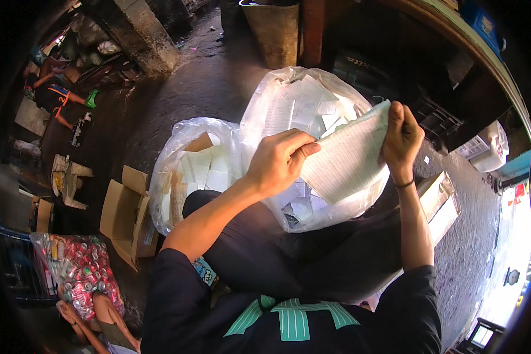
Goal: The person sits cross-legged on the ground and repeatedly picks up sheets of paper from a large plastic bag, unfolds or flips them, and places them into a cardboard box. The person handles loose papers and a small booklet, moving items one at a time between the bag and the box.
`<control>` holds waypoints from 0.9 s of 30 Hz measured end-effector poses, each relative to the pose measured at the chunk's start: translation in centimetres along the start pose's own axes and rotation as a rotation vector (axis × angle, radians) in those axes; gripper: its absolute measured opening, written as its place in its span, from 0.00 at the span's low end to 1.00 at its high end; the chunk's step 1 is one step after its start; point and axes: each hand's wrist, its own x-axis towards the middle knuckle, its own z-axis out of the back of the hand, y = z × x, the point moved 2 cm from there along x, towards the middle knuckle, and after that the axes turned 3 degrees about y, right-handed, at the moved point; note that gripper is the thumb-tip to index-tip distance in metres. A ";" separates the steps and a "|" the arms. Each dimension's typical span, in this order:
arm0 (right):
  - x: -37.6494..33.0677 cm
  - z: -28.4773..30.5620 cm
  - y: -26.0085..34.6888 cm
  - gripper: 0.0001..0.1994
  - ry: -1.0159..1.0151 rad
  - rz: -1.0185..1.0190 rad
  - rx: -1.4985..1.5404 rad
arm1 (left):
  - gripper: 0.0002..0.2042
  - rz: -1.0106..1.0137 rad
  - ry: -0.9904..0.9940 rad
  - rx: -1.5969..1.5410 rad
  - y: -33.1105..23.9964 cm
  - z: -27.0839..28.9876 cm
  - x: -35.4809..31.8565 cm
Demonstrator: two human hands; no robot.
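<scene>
Between my two hands a stack of lined, handwritten paper sheets [349, 156] is stretched, tilted above a large clear plastic bag [259, 112]. My left hand [283, 159] pinches the left edge, thumb on top. On the right edge, my right hand [402, 138] grips the sheets in closed fingers; a dark band circles that wrist. Loose papers [292, 103] fill the large bag, written sheets and white scraps among them. A smaller clear plastic bag [162, 159] on its left holds more paper [203, 168] and brown cardboard pieces.
An open cardboard box [121, 209] stands left of the bags, another box [441, 203] to the right. At lower left, a person [109, 321] sits by a bag of crushed red cans [79, 268]. Another person [59, 97] is at far left. A tall bin [272, 32] stands behind.
</scene>
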 end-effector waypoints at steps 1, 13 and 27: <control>-0.2 0.0 -0.3 0.23 0.001 -0.019 -0.010 | 0.09 0.025 0.034 0.020 -0.4 0.2 -0.1; -4.3 -2.7 0.6 0.10 0.299 0.086 -0.018 | 0.16 0.214 -0.350 -0.078 6.4 6.7 2.8; -1.3 -3.4 -0.2 0.20 -0.073 -0.095 0.122 | 0.15 0.165 0.144 0.082 2.6 3.7 0.4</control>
